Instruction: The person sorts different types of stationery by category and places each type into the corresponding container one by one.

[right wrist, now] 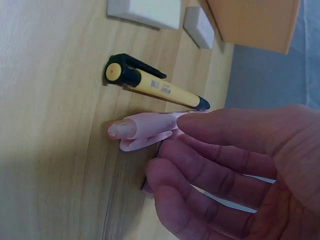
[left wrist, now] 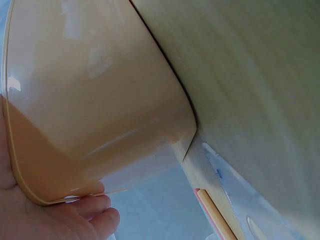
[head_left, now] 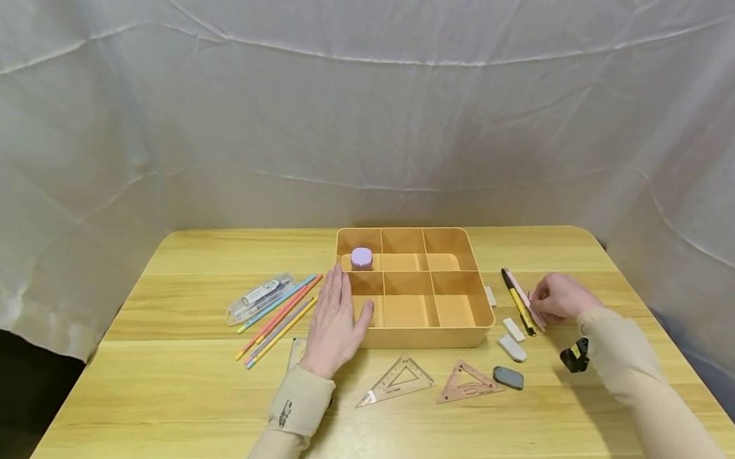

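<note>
My left hand [head_left: 334, 326] lies along the left rim of an orange divided box [head_left: 424, 337], fingers straight and thumb over the front edge. In the left wrist view some of its fingertips [left wrist: 105, 222] show past the box's rim. The right hand [head_left: 561, 296] is at the right of the table, pinching a pink pen [right wrist: 150, 125] between thumb and fingers. Beside that pen lies a yellow and black pen [right wrist: 162, 90]. Under the right fingers a small dark pinkish edge [right wrist: 148, 189] shows, its kind unclear. A lilac rounded object [head_left: 361, 258] sits in the back left compartment.
Left of the box lie several coloured pencils [head_left: 279, 326] and a clear case [head_left: 261, 299]. In front are a clear set square [head_left: 396, 381], a pink set square [head_left: 470, 381] and a dark grey oval item [head_left: 508, 377]. White erasers [head_left: 512, 348] lie to the right.
</note>
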The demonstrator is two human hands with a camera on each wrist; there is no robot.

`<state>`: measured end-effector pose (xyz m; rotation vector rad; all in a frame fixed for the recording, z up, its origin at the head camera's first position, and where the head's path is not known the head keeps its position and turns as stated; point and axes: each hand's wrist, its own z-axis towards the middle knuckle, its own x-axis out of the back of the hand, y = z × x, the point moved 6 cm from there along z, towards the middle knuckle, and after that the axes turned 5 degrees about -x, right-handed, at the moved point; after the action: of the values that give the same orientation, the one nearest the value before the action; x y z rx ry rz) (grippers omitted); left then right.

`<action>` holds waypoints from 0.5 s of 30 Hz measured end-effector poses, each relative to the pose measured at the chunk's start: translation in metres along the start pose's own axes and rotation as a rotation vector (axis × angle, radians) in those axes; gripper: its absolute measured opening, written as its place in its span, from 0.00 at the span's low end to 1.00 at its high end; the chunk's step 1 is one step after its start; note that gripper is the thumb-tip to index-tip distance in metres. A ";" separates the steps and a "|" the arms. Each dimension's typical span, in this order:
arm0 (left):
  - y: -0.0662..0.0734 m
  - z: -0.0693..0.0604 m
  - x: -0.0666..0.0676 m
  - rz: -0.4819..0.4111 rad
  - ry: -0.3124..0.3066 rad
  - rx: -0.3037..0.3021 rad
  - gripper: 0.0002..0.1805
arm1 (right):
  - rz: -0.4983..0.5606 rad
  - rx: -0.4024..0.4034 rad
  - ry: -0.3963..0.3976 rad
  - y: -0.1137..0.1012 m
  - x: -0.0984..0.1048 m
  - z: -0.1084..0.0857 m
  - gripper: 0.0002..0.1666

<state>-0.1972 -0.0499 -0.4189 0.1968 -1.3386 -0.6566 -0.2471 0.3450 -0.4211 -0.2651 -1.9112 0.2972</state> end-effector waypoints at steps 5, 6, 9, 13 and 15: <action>0.000 0.000 0.000 -0.002 0.004 -0.001 0.41 | 0.023 -0.047 -0.018 0.000 -0.003 0.002 0.07; 0.001 0.000 0.000 -0.001 0.005 -0.002 0.41 | 0.026 -0.049 -0.019 -0.001 -0.003 0.002 0.07; 0.001 0.000 0.000 0.000 0.009 -0.005 0.41 | 0.023 -0.058 -0.022 -0.002 -0.003 0.003 0.08; 0.001 0.000 0.001 0.000 0.010 -0.006 0.41 | 0.010 -0.055 -0.025 -0.003 -0.004 0.005 0.09; 0.001 0.000 0.001 0.003 0.008 -0.006 0.41 | 0.009 -0.053 -0.026 -0.003 -0.005 0.006 0.09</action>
<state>-0.1970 -0.0497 -0.4176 0.1926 -1.3289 -0.6571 -0.2511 0.3400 -0.4261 -0.3062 -1.9460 0.2578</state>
